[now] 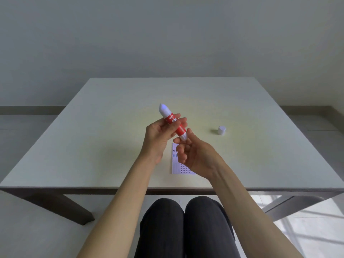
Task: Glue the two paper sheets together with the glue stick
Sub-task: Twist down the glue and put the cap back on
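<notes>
A red glue stick point(179, 128) with white ends is held above the table, its uncapped bluish tip pointing up and away. My left hand point(160, 138) grips its red middle. My right hand point(193, 155) pinches the white bottom end between thumb and fingers. The white cap point(221, 130) stands on the table to the right, apart from both hands. A white paper sheet point(178, 167) with printed marks lies flat under my right hand, partly hidden by it. I cannot tell whether it is one sheet or two stacked.
The pale table point(93, 138) ends at its near edge just above my knees. A grey wall stands behind the far edge. Table legs show below at left and right.
</notes>
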`<state>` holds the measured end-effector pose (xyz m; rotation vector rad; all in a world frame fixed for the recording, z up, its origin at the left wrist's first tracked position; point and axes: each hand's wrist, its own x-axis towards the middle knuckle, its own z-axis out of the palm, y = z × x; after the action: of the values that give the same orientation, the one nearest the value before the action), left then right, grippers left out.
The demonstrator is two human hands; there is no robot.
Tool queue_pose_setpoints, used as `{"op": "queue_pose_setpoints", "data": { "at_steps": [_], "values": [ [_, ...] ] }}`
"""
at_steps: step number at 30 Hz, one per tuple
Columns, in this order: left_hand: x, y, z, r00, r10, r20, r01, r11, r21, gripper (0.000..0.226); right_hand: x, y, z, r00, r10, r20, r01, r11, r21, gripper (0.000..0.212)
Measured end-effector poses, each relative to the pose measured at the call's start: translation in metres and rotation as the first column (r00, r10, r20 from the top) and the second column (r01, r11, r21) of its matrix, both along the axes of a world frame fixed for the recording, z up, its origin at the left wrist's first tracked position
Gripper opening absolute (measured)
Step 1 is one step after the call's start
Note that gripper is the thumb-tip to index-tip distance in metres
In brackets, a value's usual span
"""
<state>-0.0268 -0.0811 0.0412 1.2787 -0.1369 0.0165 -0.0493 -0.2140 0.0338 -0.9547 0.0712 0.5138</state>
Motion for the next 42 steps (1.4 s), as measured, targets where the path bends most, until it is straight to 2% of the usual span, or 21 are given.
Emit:
{"op": "queue_pose_setpoints", "data": {
  "at_steps": [3,4,6,8,10,12,14,17,19,20,22,24,27,29,31,33,34,35,37,40,42],
  "values": [
    [-0.005,-0.001,0.004,0.998,0.055,-0.011,-0.055,0.999,0.004,0.012,-0.004,0.004,-0.005,0.957,-0.140,0.253,0.181,0.973,-0.144,0.031],
    [-0.008,-0.003,0.005,0.997,0.074,-0.028,-0.074,0.997,-0.007,0.011,-0.006,0.007,-0.009,0.853,-0.169,0.493,0.371,0.862,-0.345,0.024],
    [-0.011,-0.005,0.006,0.994,0.098,-0.049,-0.099,0.995,-0.018,0.011,-0.009,0.011,-0.018,0.559,-0.037,0.829,0.755,0.436,-0.490,0.012],
    [-0.014,-0.006,0.008,0.993,0.109,-0.041,-0.110,0.994,-0.010,0.012,-0.011,0.012,-0.022,0.480,0.036,0.876,0.833,0.294,-0.469,0.018],
    [-0.016,-0.004,0.008,0.993,0.111,-0.035,-0.112,0.994,-0.012,0.012,-0.011,0.009,-0.012,0.728,-0.114,0.676,0.614,0.548,-0.568,0.036],
    [-0.017,-0.001,0.009,0.995,0.099,-0.027,-0.100,0.995,-0.010,0.012,-0.009,0.004,0.001,0.974,-0.116,0.195,0.179,0.923,-0.341,0.063],
    [-0.018,0.001,0.010,0.996,0.085,-0.022,-0.085,0.996,-0.012,0.011,-0.008,-0.002,0.005,1.000,0.000,-0.017,-0.001,0.998,-0.056,0.060],
    [-0.019,0.000,0.013,0.996,0.093,-0.016,-0.094,0.995,-0.030,0.011,-0.012,0.002,0.003,0.974,-0.127,0.187,0.132,0.991,-0.014,0.026],
    [-0.020,-0.002,0.015,0.994,0.109,-0.019,-0.109,0.993,-0.042,0.011,-0.018,0.009,-0.004,0.731,-0.226,0.644,0.489,0.832,-0.263,0.008],
    [-0.020,-0.004,0.016,0.994,0.111,-0.021,-0.112,0.993,-0.047,0.012,-0.019,0.011,-0.010,0.536,-0.147,0.831,0.703,0.624,-0.342,0.010],
    [-0.022,-0.007,0.016,0.991,0.130,-0.019,-0.130,0.991,-0.036,0.012,-0.017,0.009,-0.021,0.283,0.082,0.956,0.892,0.342,-0.294,0.021],
    [-0.023,-0.008,0.015,0.986,0.166,-0.026,-0.167,0.986,-0.022,0.012,-0.016,0.008,-0.018,0.389,0.020,0.921,0.837,0.410,-0.362,0.027],
    [-0.023,-0.004,0.014,0.983,0.181,-0.026,-0.181,0.983,-0.007,0.012,-0.014,0.004,0.006,0.911,-0.162,0.379,0.306,0.881,-0.359,0.043],
    [-0.023,-0.001,0.015,0.984,0.176,-0.018,-0.176,0.984,0.009,0.011,-0.008,-0.002,0.009,0.998,-0.040,0.051,0.044,0.995,-0.088,0.040],
    [-0.022,-0.001,0.016,0.985,0.174,-0.009,-0.173,0.985,0.017,0.010,-0.011,0.002,0.011,0.988,-0.100,0.119,0.103,0.995,-0.017,0.017],
    [-0.021,-0.002,0.017,0.983,0.182,-0.008,-0.182,0.983,0.022,0.010,-0.018,0.010,0.004,0.792,-0.206,0.575,0.428,0.858,-0.282,0.013],
    [-0.021,-0.004,0.017,0.982,0.188,-0.011,-0.188,0.982,0.022,0.009,-0.019,0.014,-0.004,0.585,-0.126,0.801,0.671,0.630,-0.391,0.021],
    [-0.021,-0.006,0.016,0.980,0.200,-0.011,-0.199,0.979,0.034,0.008,-0.019,0.015,-0.011,0.398,0.035,0.917,0.835,0.399,-0.378,0.026],
    [-0.020,-0.008,0.013,0.963,0.266,0.033,-0.268,0.953,0.141,0.005,-0.014,0.009,-0.017,0.203,0.323,0.924,0.934,0.220,-0.282,0.032],
    [-0.018,0.003,0.004,0.924,0.345,0.163,-0.382,0.840,0.387,0.013,0.006,-0.020,-0.018,0.380,0.384,0.842,0.839,0.241,-0.488,0.056],
    [-0.016,0.016,0.001,0.919,0.311,0.244,-0.395,0.744,0.539,0.015,0.030,-0.049,-0.023,0.543,0.346,0.766,0.801,0.062,-0.596,0.068]
  ]
}}
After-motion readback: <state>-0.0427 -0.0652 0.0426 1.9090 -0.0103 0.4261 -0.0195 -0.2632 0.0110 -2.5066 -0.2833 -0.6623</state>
